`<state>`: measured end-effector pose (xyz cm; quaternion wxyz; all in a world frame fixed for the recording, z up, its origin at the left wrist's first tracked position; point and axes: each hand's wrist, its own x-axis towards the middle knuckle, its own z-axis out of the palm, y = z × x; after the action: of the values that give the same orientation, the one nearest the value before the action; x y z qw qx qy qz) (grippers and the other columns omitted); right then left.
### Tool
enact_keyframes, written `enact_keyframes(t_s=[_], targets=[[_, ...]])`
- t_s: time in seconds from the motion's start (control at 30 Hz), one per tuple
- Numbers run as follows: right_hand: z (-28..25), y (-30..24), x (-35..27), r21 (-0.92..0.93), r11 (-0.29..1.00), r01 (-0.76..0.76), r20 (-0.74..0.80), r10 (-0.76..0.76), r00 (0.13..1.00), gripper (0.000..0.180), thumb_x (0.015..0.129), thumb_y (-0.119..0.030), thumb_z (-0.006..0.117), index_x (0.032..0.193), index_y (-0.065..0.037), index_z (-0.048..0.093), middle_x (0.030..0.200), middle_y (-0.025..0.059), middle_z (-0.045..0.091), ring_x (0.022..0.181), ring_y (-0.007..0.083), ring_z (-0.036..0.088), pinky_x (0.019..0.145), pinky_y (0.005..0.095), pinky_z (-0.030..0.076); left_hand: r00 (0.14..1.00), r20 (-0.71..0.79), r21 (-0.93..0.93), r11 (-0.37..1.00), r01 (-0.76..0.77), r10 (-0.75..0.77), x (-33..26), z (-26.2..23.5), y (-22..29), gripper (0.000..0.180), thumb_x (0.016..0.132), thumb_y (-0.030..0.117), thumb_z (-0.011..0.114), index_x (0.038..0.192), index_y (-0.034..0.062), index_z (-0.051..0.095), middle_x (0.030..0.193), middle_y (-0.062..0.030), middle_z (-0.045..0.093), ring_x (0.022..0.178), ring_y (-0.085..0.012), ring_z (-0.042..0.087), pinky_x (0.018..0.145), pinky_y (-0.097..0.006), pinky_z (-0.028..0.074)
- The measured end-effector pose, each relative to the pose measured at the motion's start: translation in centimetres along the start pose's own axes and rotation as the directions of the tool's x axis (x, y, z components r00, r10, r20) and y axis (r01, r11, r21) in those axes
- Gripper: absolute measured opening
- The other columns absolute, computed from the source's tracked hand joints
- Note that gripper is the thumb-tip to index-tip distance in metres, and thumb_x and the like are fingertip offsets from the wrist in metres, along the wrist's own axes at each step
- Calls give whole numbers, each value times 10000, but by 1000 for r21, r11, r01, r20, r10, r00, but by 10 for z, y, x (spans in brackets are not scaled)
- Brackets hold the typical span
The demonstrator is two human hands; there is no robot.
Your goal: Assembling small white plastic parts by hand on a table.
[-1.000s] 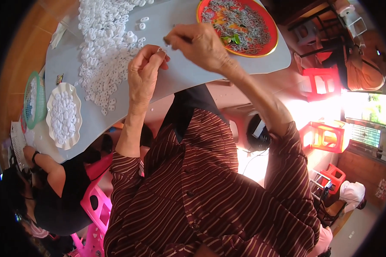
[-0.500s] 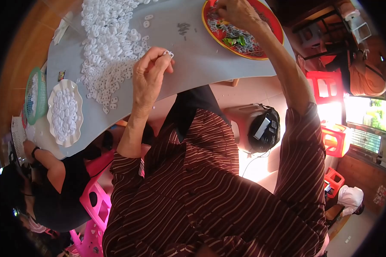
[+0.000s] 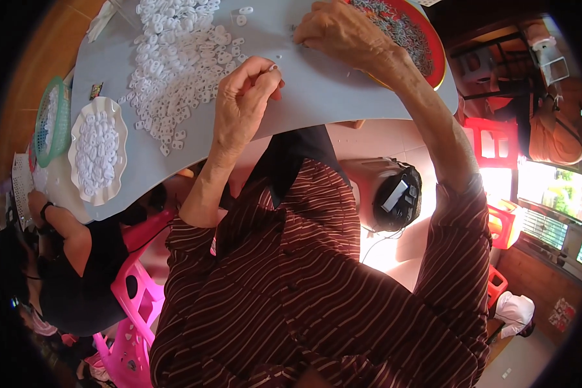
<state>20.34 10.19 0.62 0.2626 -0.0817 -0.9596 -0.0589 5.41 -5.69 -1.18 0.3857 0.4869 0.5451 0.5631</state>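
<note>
My left hand (image 3: 247,97) is raised over the table's near edge, closed in a pinch. A bit of a small white plastic piece (image 3: 273,67) shows at its fingertips; the rest is hidden. My right hand (image 3: 343,33) is over the tabletop beside the red tray (image 3: 438,55), fingers pressed together and pointing down. A few grey specks show by its fingertips, and I cannot make out what it holds. Grey metal screws (image 3: 404,35) fill the tray. Left of my left hand spreads a big heap of white plastic pieces (image 3: 174,71) with holes.
On the left, a scalloped white dish (image 3: 75,152) and a green basket (image 3: 59,129) hold more white pieces. A person's arm (image 3: 68,229) rests at the table's left end. Pink chair (image 3: 139,297), black bag (image 3: 401,197) and red stools (image 3: 491,142) stand around the table (image 3: 317,103).
My right hand has moved left, out of the tray and down to the tabletop where loose screws lay. My left hand has shifted slightly right, and its white piece is now mostly covered.
</note>
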Motion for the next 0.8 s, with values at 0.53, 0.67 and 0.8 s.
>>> enact_keyframes(t_s=[0.53, 0.67, 0.8], targets=[[2, -42, 14, 213, 824, -525, 309, 453, 837, 89, 692, -57, 626, 768, -11, 641, 727, 152, 650, 682, 263, 656, 599, 354, 518, 999, -44, -125, 992, -25, 20, 1, -1, -9, 152, 855, 144, 553, 785, 13, 587, 660, -7, 574, 635, -52, 512, 612, -203, 400], [3, -61, -4, 567, 418, -710, 319, 684, 657, 154, 715, -102, 636, 833, -6, 663, 702, 85, 654, 628, 128, 611, 600, 270, 499, 999, -36, -178, 984, -2, -4, 2, -3, -13, 145, 860, 144, 555, 794, 20, 596, 653, -1, 570, 629, -45, 506, 595, -194, 389], [3, -71, -13, 767, 113, -632, 384, 708, 592, 139, 776, -109, 646, 865, -5, 669, 714, 36, 648, 636, 82, 581, 613, 237, 484, 999, -8, -193, 981, 36, -38, 1, -1, -11, 136, 862, 150, 563, 800, 37, 607, 638, 14, 554, 616, -29, 479, 568, -188, 367]])
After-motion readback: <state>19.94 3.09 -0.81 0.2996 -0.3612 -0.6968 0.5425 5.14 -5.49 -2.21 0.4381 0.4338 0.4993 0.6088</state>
